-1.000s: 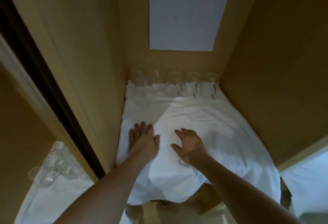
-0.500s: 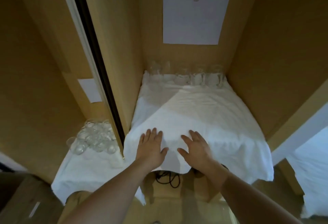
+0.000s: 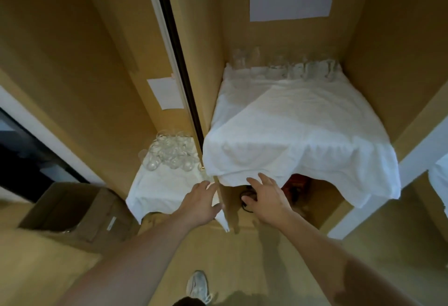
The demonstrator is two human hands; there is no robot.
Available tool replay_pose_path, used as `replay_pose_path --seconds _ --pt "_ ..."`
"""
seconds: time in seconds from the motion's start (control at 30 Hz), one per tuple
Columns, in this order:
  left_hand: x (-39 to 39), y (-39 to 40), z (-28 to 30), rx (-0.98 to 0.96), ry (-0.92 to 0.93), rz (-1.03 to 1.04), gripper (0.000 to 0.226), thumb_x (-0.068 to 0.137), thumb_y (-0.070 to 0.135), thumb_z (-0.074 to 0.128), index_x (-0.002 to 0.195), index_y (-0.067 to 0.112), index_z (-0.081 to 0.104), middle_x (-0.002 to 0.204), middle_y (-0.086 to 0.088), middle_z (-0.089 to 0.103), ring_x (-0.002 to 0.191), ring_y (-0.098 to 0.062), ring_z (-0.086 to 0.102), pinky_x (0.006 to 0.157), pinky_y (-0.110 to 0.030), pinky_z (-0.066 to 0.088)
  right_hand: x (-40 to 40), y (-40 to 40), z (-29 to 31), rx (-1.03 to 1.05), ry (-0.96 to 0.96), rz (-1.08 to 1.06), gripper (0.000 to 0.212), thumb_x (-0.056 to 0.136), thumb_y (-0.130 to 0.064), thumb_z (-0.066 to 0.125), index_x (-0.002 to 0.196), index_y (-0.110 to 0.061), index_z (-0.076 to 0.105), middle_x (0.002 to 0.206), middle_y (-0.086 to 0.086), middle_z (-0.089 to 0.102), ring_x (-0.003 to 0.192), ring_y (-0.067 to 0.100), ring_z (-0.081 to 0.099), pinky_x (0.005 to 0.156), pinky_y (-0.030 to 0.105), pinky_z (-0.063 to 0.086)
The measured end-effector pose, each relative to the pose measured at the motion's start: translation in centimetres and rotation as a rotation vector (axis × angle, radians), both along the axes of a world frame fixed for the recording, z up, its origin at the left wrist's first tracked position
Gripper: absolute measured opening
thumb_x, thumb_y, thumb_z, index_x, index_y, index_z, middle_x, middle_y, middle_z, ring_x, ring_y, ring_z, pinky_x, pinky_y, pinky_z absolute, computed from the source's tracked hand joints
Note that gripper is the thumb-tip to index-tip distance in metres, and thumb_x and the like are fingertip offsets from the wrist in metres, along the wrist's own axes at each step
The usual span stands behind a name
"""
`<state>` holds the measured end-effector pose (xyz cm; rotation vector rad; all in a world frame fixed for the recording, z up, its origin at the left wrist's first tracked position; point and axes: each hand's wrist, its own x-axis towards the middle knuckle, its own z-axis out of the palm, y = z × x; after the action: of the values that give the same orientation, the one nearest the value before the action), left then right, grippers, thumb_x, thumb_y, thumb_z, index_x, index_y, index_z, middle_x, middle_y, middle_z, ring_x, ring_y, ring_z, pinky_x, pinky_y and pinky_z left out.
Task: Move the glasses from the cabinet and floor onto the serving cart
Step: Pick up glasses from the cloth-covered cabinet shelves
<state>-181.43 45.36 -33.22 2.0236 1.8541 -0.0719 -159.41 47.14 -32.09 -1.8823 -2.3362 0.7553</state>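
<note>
A row of clear glasses (image 3: 286, 66) stands at the back of the right cabinet shelf, on a white cloth (image 3: 295, 131) that drapes over the shelf's front edge. A cluster of several clear glasses (image 3: 169, 153) sits on another white cloth (image 3: 162, 191) on the lower left shelf. My left hand (image 3: 202, 202) hovers in front of the divider panel, fingers apart, holding nothing. My right hand (image 3: 265, 199) is just below the hanging cloth edge, fingers spread and empty.
A vertical wooden divider (image 3: 194, 63) with a dark gap separates the two compartments. An open cardboard box (image 3: 75, 211) sits on the floor at left. Dark cables and a red object (image 3: 297, 188) lie under the right shelf. My shoe (image 3: 197, 286) is below.
Both hands have pulled back off the white cloth and now hang below its front edge. The view has drawn back and shifted, showing more of the left shelf, the box and the floor.
</note>
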Motion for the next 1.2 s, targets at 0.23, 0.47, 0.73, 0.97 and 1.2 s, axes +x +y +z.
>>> replay_pose_path --seconds 0.23,0.47,0.73,0.97,1.2 --pt "-6.6 -1.2 -1.2 0.007 -0.041 0.047 0.07 0.098 0.05 0.053 0.156 0.02 0.028 0.16 -0.008 0.028 0.144 -0.029 0.029 0.111 -0.044 0.038 -7.5 -0.8 -1.1 -0.038 -0.051 0.048 0.064 0.098 -0.049 0.051 0.155 -0.027 0.03 0.161 0.008 0.027 0.145 0.031 0.029 0.116 0.042 0.033" --pt "-19.8 -0.7 -1.6 0.039 -0.098 0.137 0.072 0.097 0.052 0.055 0.156 0.022 0.028 0.159 -0.007 0.031 0.144 -0.029 0.031 0.111 -0.043 0.039 -21.0 0.3 -2.6 -0.063 -0.036 0.08 0.068 0.098 -0.053 0.05 0.157 -0.029 0.027 0.161 0.008 0.027 0.145 0.031 0.029 0.115 0.041 0.034" --pt "-34.2 0.8 -2.5 0.005 -0.182 0.285 0.071 0.096 0.052 0.057 0.154 0.02 0.032 0.155 -0.007 0.038 0.134 -0.03 0.047 0.108 -0.039 0.042 -34.6 0.9 -5.5 -0.115 0.054 0.012 0.068 0.094 -0.053 0.054 0.154 -0.029 0.033 0.16 0.004 0.033 0.145 0.026 0.033 0.116 0.04 0.035" --pt "-39.1 3.5 -4.6 -0.054 -0.301 0.4 0.069 0.095 0.052 0.058 0.152 0.019 0.037 0.152 -0.007 0.041 0.131 -0.032 0.05 0.107 -0.039 0.043 -38.7 2.3 -6.9 -0.205 -0.016 0.012 0.067 0.097 -0.049 0.055 0.155 -0.025 0.031 0.158 0.004 0.035 0.144 0.024 0.034 0.117 0.037 0.033" --pt "-41.1 8.7 -7.9 -0.091 -0.396 0.514 0.07 0.093 0.051 0.061 0.15 0.018 0.038 0.148 -0.008 0.046 0.132 -0.029 0.049 0.107 -0.037 0.041 -40.4 10.2 -9.2 -0.232 -0.043 -0.022 0.067 0.095 -0.046 0.06 0.153 -0.023 0.035 0.15 0.006 0.043 0.137 0.024 0.043 0.11 0.033 0.038"
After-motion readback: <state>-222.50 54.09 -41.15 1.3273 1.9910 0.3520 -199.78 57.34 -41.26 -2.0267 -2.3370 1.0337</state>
